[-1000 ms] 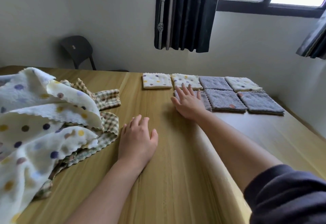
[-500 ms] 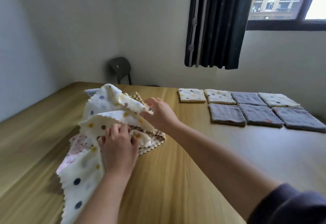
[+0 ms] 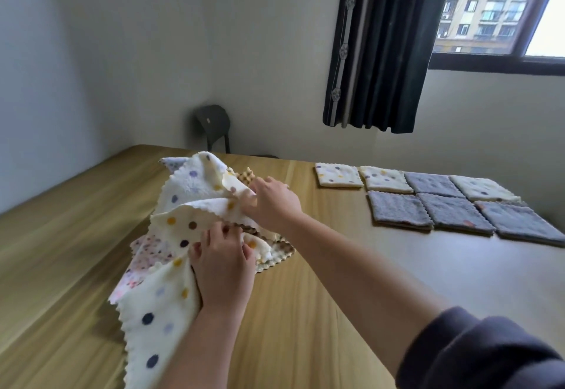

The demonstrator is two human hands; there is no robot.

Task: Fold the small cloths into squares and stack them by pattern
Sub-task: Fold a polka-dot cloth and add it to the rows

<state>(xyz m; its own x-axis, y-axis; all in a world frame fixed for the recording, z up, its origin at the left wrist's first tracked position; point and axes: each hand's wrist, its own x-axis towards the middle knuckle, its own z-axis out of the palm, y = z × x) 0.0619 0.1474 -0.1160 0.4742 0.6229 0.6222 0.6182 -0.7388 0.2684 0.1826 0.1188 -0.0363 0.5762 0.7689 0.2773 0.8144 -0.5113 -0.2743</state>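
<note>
Head view: seven squares laid out, pile not yet cleared

Both hands were in the pile (image 3: pixel 195 202) of loose cloths at the left of the bench (image 3: pixel 305 327). The left grip (image 3: pixel 223 263) had its fingers curled into a cream dotted cloth (image 3: pixel 159 312), which hung off the pile toward the near edge. The right grip (image 3: pixel 272 202) pinched a cream fold at the top of the pile. I could not tell whether both held the same cloth. A pink speckled cloth (image 3: pixel 149 251) and a checked cloth (image 3: pixel 275 254) lay underneath, with a grey-patterned corner (image 3: pixel 174 162) showing at the far side.

Done: seven folded squares lay at the right of the bench, well apart from the pile, in two rows with edges touching.
- Back row: dotted square (image 3: pixel 337 176), dotted (image 3: pixel 385 179), grey (image 3: pixel 428 180), dotted (image 3: pixel 483 188).
- Front row: three grey squares (image 3: pixel 397 209), (image 3: pixel 452 212), (image 3: pixel 526 223).

The front squares looked thicker, but their layers could not be counted.

Left: at least four loose cloths, none folded. No pink or checked square was out yet, so those patterns are unstarted. The dotted and grey squares sat side by side and mixed in the back row. Judged roughly midway: picking the next cloth, with folding to follow and sorting by pattern to finish.
</note>
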